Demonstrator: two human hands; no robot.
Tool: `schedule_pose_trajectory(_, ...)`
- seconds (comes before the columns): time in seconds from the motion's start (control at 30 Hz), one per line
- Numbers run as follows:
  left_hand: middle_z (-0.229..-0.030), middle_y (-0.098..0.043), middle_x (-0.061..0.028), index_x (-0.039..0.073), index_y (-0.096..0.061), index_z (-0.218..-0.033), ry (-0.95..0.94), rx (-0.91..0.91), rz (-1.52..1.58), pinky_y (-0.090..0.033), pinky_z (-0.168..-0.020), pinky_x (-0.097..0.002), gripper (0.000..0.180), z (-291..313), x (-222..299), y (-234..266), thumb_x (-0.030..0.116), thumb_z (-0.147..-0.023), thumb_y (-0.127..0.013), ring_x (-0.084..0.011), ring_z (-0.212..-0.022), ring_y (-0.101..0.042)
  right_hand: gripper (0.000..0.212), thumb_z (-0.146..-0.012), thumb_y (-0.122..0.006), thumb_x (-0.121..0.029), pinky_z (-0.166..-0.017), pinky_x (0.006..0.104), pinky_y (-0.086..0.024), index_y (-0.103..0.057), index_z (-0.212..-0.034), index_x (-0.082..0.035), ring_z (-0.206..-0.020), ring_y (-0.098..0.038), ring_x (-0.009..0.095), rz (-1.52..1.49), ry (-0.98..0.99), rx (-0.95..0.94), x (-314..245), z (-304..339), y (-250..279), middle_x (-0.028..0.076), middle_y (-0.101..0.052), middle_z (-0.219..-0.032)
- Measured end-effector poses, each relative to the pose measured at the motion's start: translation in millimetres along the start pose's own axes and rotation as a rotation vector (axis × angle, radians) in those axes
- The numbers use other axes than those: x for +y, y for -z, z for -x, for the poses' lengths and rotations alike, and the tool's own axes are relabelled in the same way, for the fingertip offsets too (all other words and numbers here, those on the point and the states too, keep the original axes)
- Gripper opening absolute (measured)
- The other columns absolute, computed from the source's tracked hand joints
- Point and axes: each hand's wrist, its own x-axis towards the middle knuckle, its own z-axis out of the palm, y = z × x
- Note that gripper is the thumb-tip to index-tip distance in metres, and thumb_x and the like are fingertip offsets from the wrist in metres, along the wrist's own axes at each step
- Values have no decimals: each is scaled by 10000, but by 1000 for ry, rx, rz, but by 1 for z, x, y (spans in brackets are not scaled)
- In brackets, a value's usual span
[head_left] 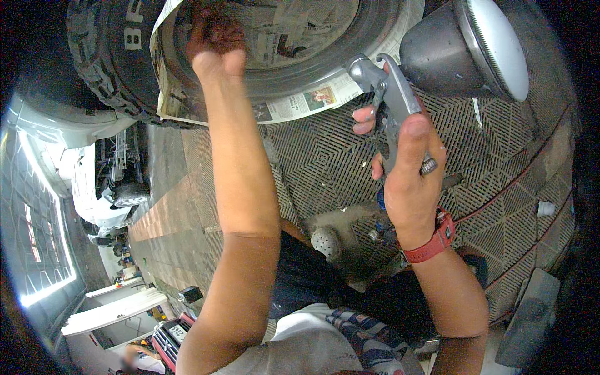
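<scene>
The left hand [217, 44] blurs in shadow, its finger state impossible to tell, while the right hand [409, 165] curls its fingers around a spray gun [400, 97] near a white-lettered tyre [103, 72]

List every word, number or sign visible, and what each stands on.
Tire: bold white sidewall letters, readable in part, not copied here.
Newspaper: print too small to read.
License plate: characters, not copied here.
Shirt: small lettering, too blurred.
Red watch: display too small.
</scene>
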Motion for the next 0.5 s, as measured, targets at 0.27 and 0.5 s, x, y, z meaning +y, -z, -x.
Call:
schedule_pose_trajectory(0.27, -593, -415, 45, 184, -591, -768, -7, -94, 474, -319, -564, -287, 268, 31, -21, -6, 270, -1020, -619, -99, -547, -414, 674, -1152, -403, -564, -639, 264, -524, -546, -1560, -47, -920, -695, 123, 132, -7, -47, 0, 1, 3, 89, -763, -1113)
schedule_pose_trajectory(0.5, -960, -778, -130, 31, -761, -996, -38, -381, 436, -569, -746, -383, 247, -6, -54, -63, 221, -1000, -603, -231, -805, -712, 719, -1153, -339, -619, -563, 242, -508, -526, -1576, -69, -934, -696, 109, 194, -52, -59, -5, 3, 6, 79, -768, -1142)
